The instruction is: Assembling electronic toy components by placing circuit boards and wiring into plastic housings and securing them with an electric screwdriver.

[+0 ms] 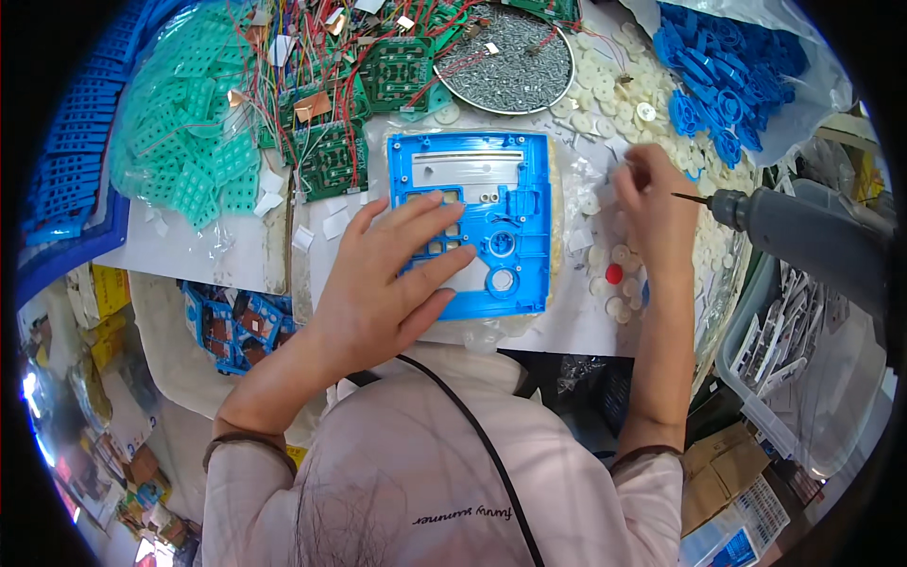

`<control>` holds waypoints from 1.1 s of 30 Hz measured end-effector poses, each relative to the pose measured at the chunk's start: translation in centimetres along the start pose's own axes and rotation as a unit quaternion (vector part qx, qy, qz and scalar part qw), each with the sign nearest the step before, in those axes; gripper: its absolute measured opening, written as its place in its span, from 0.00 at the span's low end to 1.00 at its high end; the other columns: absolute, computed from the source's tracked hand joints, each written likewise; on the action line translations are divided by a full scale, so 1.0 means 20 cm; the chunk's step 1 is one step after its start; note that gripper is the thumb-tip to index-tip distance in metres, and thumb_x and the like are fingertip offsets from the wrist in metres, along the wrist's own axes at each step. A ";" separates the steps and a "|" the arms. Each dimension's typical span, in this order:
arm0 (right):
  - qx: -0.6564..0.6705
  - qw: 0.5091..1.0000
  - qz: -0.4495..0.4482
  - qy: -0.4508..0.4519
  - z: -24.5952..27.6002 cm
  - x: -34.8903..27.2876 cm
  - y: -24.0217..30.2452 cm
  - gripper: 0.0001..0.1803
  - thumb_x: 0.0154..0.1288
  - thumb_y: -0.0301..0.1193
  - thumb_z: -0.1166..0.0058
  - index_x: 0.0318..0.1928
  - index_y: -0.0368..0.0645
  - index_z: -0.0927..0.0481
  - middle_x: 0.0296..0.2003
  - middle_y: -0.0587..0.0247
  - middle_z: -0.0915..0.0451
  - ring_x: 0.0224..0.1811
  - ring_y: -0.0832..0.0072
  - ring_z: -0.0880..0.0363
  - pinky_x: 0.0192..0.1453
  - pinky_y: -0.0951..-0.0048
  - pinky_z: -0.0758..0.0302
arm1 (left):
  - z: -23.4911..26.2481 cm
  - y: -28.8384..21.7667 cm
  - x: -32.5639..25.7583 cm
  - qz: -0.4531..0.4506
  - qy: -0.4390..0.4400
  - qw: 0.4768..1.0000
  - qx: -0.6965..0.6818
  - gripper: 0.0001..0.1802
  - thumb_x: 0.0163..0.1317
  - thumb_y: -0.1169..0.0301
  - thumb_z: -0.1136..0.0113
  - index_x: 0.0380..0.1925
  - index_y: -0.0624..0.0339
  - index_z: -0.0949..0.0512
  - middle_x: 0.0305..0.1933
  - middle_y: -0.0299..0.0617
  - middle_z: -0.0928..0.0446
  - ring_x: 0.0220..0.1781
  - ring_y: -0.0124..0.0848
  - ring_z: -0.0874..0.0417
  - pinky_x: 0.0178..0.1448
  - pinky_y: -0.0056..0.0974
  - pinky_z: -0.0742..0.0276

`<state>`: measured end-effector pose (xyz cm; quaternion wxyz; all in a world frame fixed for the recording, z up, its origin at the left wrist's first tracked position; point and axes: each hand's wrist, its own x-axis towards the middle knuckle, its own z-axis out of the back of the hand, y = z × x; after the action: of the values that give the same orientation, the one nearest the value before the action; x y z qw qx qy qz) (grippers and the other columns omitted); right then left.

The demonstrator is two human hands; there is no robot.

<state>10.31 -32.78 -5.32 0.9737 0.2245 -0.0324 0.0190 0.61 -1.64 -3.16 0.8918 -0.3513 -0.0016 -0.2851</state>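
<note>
A blue plastic casing lies open side up in front of me, on a pad at the table's middle. It has rows of square holes, round openings and a silvery strip near its far edge. My left hand rests on the casing's left part with fingers spread, covering some holes. To the right of the casing, my right hand is raised over scattered white plastic discs. Its fingers are curled together in a pinch; what they hold, if anything, is too small to tell. A grey electric screwdriver points its bit toward my right wrist.
A round tray full of small screws stands at the back. Green circuit boards with red wires and green-teal keypads lie to its left. Blue plastic parts fill a bag far right. A clear bin stands at lower right.
</note>
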 end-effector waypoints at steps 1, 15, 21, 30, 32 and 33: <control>0.062 0.998 -0.023 -0.014 0.01 -0.05 0.01 0.08 0.66 0.28 0.38 0.43 0.39 0.15 0.32 0.53 0.13 0.31 0.62 0.12 0.37 0.68 0.19 | -0.01 -0.01 -0.02 0.001 -0.043 0.999 -0.026 0.23 0.56 0.75 0.30 0.53 0.54 0.18 0.59 0.47 0.20 0.60 0.43 0.20 0.62 0.52 0.27; 0.280 0.943 0.169 0.057 0.09 -0.51 0.46 0.10 0.56 0.19 0.31 0.40 0.37 0.14 0.33 0.58 0.14 0.31 0.63 0.17 0.33 0.68 0.23 | -0.08 -0.13 0.02 0.063 0.013 0.963 -0.261 0.05 0.64 0.73 0.34 0.34 0.61 0.21 0.26 0.44 0.24 0.26 0.45 0.21 0.29 0.45 0.28; 0.169 0.978 0.112 0.047 0.03 -0.45 0.48 0.05 0.59 0.22 0.33 0.34 0.40 0.18 0.26 0.58 0.18 0.27 0.62 0.20 0.28 0.64 0.26 | -0.12 -0.08 0.04 0.050 -0.031 0.989 -0.139 0.07 0.63 0.73 0.33 0.39 0.60 0.19 0.30 0.45 0.23 0.30 0.44 0.21 0.33 0.44 0.27; 0.042 0.995 0.081 0.033 -0.10 -0.41 0.48 0.08 0.61 0.30 0.32 0.30 0.44 0.20 0.21 0.61 0.21 0.24 0.61 0.20 0.26 0.61 0.27 | -0.11 0.08 0.12 -0.063 0.004 0.998 -0.003 0.18 0.56 0.71 0.31 0.48 0.55 0.17 0.48 0.41 0.22 0.50 0.43 0.22 0.55 0.48 0.29; 0.038 0.996 0.071 0.035 -0.11 -0.41 0.48 0.09 0.61 0.30 0.32 0.29 0.45 0.21 0.21 0.61 0.21 0.24 0.61 0.20 0.26 0.61 0.27 | -0.10 0.08 0.12 -0.078 0.011 0.997 0.024 0.21 0.54 0.71 0.31 0.50 0.54 0.17 0.48 0.40 0.22 0.51 0.43 0.23 0.55 0.48 0.30; 0.033 0.996 0.072 0.039 -0.11 -0.41 0.48 0.09 0.61 0.30 0.32 0.29 0.45 0.21 0.21 0.61 0.22 0.24 0.61 0.20 0.26 0.61 0.27 | -0.10 0.08 0.12 -0.078 0.020 0.996 0.034 0.22 0.54 0.70 0.31 0.51 0.53 0.17 0.48 0.40 0.22 0.50 0.42 0.23 0.55 0.48 0.29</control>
<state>1.85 -23.44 -3.73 0.9625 0.2525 -0.0097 0.0984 2.92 -3.25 -5.21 0.8782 -0.3140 -0.0211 -0.3601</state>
